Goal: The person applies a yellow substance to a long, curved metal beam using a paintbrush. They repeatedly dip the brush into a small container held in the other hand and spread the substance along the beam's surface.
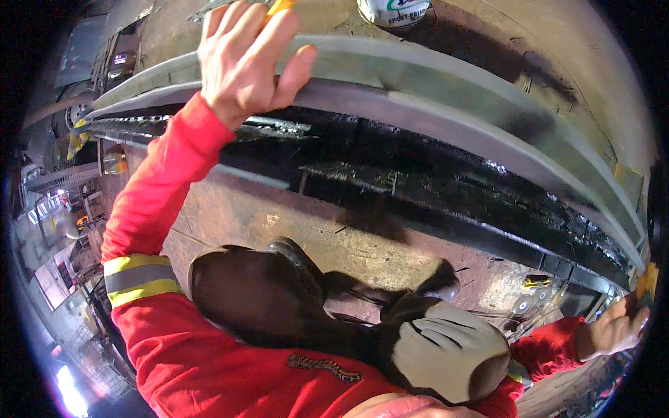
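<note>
Workshop floor [244, 209]: long grey beam [432, 75] ahead, axis left to right. Left hand [249, 59], nearer, overlies it, curled around a yellow object [281, 6]; right hand [614, 330] near its right end, grip unclear.

Strong light is falling on the floor [244, 212], leaving dark shadows beside the bucket [394, 11] and below the black beam [432, 157], which is throwing back white glints. At the lower left, a bright patch [70, 390] is glaring white with purple fringes. The fisheye lens is bowing the beam's long edges, blackening the corners and softening detail near the left rim.
</note>
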